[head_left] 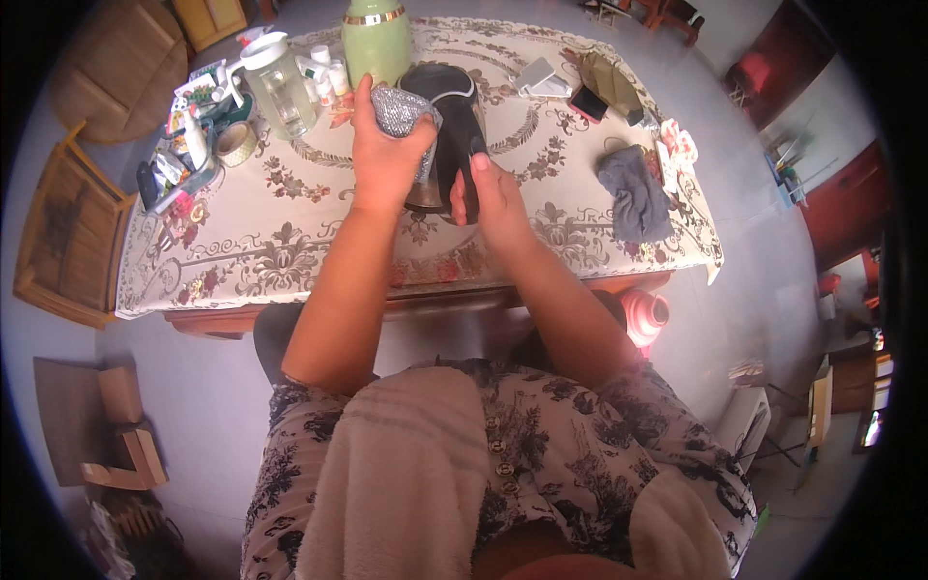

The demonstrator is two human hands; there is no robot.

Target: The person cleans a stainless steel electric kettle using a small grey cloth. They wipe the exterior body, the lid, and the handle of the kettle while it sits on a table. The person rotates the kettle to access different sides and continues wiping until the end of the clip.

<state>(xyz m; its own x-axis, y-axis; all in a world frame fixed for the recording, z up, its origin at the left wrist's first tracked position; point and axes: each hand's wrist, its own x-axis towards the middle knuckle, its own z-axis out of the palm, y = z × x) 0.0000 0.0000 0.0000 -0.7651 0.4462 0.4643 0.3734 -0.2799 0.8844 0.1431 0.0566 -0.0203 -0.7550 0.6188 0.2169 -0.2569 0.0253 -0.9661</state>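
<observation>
A dark kettle [440, 85] with a pale curved rim at its top is held over the near middle of the table. My right hand [498, 201] is closed round its black handle [462, 145], thumb lying along it. In my left hand [382, 159] is a silver, glittery scrubbing sponge [398, 108], pressed to the kettle's left side. The fingers of that hand are partly hidden behind the sponge. Just beyond the left hand stands a pale green vacuum flask [377, 43] with a shiny band.
On the left are a clear pitcher [280, 92], small white bottles [329, 77], a tape roll [235, 143] and a crowded tray [198, 174]. To the right lie a grey cloth [634, 193], a phone [588, 102] and a white stand [541, 79]. A patterned tablecloth [280, 227] covers the table.
</observation>
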